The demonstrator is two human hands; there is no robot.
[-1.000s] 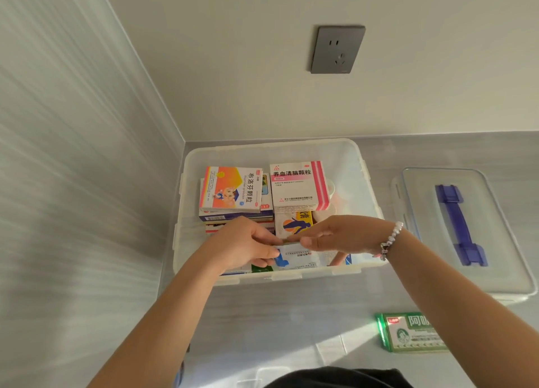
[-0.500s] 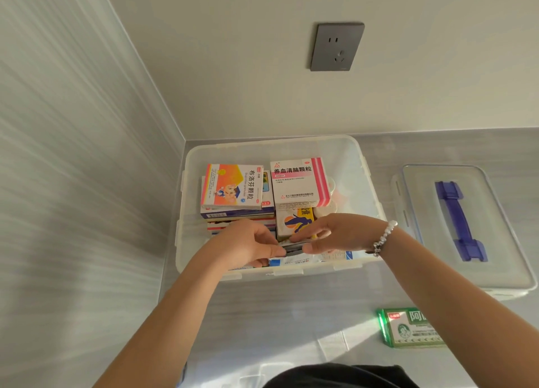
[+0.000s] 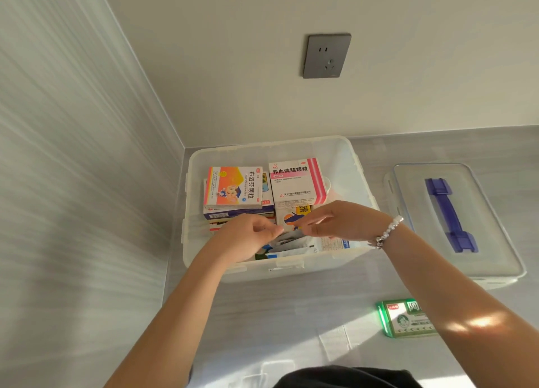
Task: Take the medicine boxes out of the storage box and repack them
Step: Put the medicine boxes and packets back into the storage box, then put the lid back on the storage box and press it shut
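Note:
A translucent storage box (image 3: 264,148) stands in the corner of the grey counter. Inside it, an orange and yellow medicine box (image 3: 233,187) tops a stack at the left, and a pink and white medicine box (image 3: 294,180) lies to its right. My left hand (image 3: 248,240) and my right hand (image 3: 342,220) meet over the near half of the storage box. Both pinch a thin white and grey medicine box (image 3: 287,238), which is tilted and sits low among other packets by the front wall. My hands hide part of those packets.
The storage box's clear lid (image 3: 493,241) with a blue handle lies flat to the right. A green medicine box (image 3: 407,319) lies on the counter under my right forearm. Walls close off the left and back, with a grey socket (image 3: 326,55) on the back one.
Both hands have sunk lower into the near part of the storage box with the thin box, which has tipped from level to tilted.

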